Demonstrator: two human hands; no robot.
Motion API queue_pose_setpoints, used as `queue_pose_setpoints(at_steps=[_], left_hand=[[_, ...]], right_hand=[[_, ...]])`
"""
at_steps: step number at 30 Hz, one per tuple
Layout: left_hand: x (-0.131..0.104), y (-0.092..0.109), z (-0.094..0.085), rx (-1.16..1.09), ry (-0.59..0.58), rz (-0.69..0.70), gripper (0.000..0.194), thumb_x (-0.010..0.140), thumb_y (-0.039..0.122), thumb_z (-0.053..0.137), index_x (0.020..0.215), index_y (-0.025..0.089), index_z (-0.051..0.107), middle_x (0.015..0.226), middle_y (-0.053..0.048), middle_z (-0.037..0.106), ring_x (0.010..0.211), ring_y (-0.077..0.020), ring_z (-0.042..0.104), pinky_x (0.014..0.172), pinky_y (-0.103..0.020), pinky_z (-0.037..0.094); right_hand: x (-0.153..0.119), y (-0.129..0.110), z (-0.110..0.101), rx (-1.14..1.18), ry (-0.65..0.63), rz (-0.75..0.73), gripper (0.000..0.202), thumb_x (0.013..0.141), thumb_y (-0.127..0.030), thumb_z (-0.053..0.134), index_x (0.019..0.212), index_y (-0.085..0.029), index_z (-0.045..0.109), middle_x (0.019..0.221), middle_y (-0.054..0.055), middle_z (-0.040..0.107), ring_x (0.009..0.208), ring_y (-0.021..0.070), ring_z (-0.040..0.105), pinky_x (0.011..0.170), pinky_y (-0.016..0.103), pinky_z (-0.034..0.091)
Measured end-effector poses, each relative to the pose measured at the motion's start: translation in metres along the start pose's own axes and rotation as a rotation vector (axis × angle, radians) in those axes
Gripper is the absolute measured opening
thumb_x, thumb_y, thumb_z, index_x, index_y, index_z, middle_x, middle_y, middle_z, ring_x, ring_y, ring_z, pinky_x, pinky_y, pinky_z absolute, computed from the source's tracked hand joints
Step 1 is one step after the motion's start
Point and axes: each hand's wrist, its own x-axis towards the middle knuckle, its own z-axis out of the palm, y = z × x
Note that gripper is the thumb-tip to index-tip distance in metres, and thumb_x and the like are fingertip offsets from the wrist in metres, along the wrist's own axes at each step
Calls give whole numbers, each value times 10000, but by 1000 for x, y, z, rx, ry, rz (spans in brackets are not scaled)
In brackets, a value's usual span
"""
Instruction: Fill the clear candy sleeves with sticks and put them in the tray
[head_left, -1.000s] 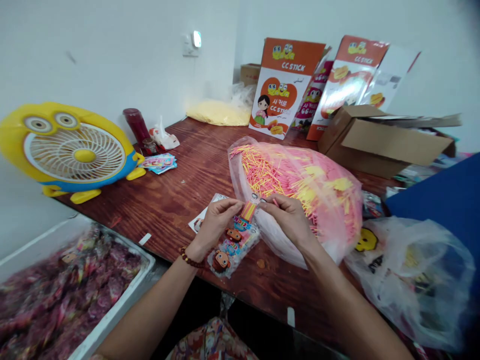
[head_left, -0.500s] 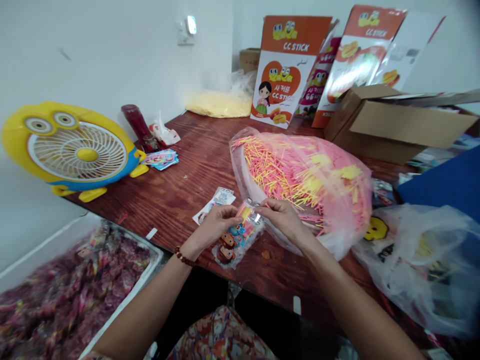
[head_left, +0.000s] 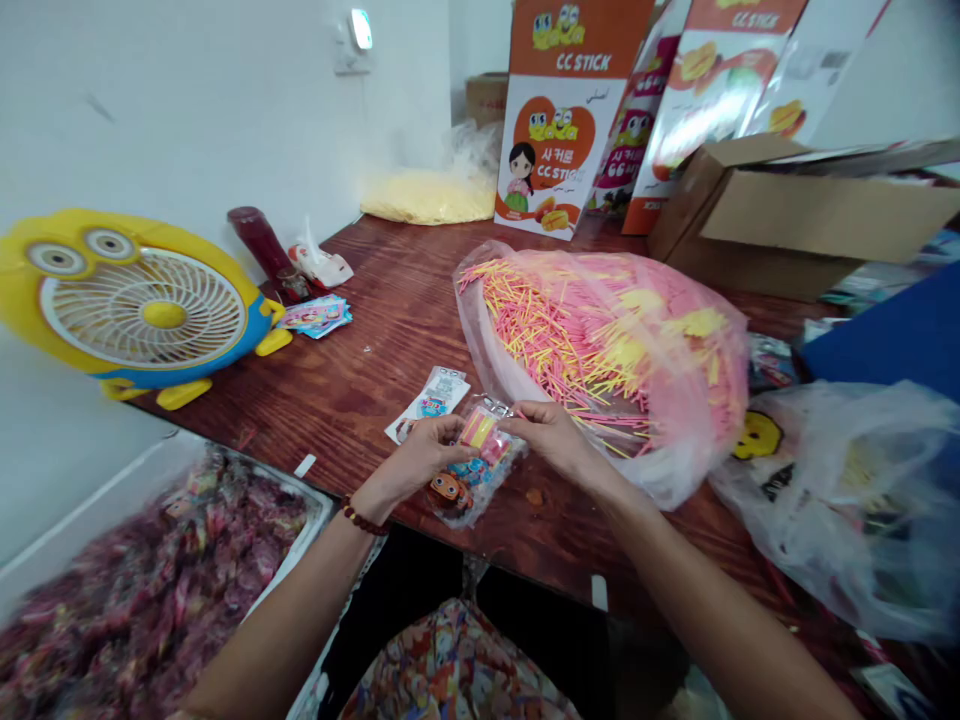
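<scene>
Just below the frame's centre, the left hand (head_left: 429, 455) pinches the packet (head_left: 487, 432) while the right hand (head_left: 549, 435) is at its upper edge, its exact grasp impossible to tell, and a light, even hold should leave the thin sticks (head_left: 477, 429) inside unbroken.

Up on the person's head, the one camera faces forward and down over the table (head_left: 352, 370): left hand (head_left: 427, 455) near at seven o'clock, upright carton (head_left: 551, 120) farther off at one.
</scene>
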Motion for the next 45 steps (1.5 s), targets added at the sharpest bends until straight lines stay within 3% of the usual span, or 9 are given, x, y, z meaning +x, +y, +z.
queue_pose_setpoints(at_steps=[9, 15, 20, 23, 25, 29, 32, 41, 45], left_hand=[[3, -12, -3, 191, -61, 0, 216, 726, 319, 726, 834, 141, 666, 800, -4, 676, 717, -145, 602, 677, -251, 464], [-5, -31, 2, 689, 168, 170, 343, 808, 300, 694, 1126, 181, 641, 1004, -63, 694, 963, -228, 630, 890, -364, 487], [-12, -47, 5, 775, 182, 266, 414, 864, 293, 623, 1257, 172, 584, 1204, -127, 644, 1137, -264, 593, 1020, -434, 455], [-10, -55, 0, 770, 225, 250, 472, 876, 362, 610, 1315, 196, 551, 1259, -128, 634, 1180, -282, 584, 1037, -463, 450], [-7, -59, -6, 778, 254, 255, 481, 874, 406, 607, 1310, 210, 561, 1247, -123, 643, 1166, -286, 596, 1026, -470, 461], [-2, -63, -18, 807, 319, 305, 466, 875, 468, 589, 1270, 220, 593, 1208, -110, 668, 1132, -285, 614, 1004, -464, 475], [5, -57, -31, 839, 394, 315, 425, 898, 489, 547, 1220, 222, 621, 1159, -94, 684, 1072, -268, 634, 969, -431, 487], [50, -30, -57, 1295, 480, -37, 470, 941, 415, 442, 1309, 165, 595, 1306, -180, 605, 1157, -394, 530, 909, -526, 446], [56, -38, -59, 1322, 489, -33, 472, 951, 423, 428, 1296, 155, 607, 1310, -190, 597, 1147, -388, 526, 902, -520, 440]], right_hand=[[-2, 24, -6, -96, -34, 46, 337, 698, -480, 646, 597, -184, 520, 550, -70, 355, 540, 80, 286, 528, 247, 213], [-5, 44, -10, -520, 36, 85, 266, 791, -367, 560, 599, -188, 516, 550, -45, 429, 561, 113, 396, 549, 255, 237], [-15, 34, -11, -724, 92, 56, 168, 844, -331, 565, 877, -189, 649, 684, -2, 614, 637, 150, 520, 596, 257, 289], [-10, 31, -38, -742, 209, -38, 209, 873, -311, 526, 997, -201, 653, 739, 3, 649, 656, 152, 539, 613, 250, 322], [-1, 34, -72, -760, 304, -59, 203, 888, -280, 476, 912, -187, 655, 755, 15, 653, 681, 152, 552, 624, 244, 347], [16, 49, -151, -1000, 427, 179, 206, 843, -207, 480, 904, -172, 674, 784, 32, 686, 700, 159, 579, 603, 243, 350], [24, 57, -191, -1170, 490, 196, 248, 854, -179, 456, 943, -163, 687, 890, 72, 714, 771, 174, 603, 630, 254, 364], [46, 52, -219, -1404, 438, 140, 332, 935, -238, 420, 1142, -207, 677, 1092, 109, 678, 876, 204, 611, 663, 272, 367], [50, 52, -231, -1572, 363, 102, 402, 955, -248, 404, 1308, -279, 594, 1114, 102, 656, 904, 220, 606, 668, 279, 371]])
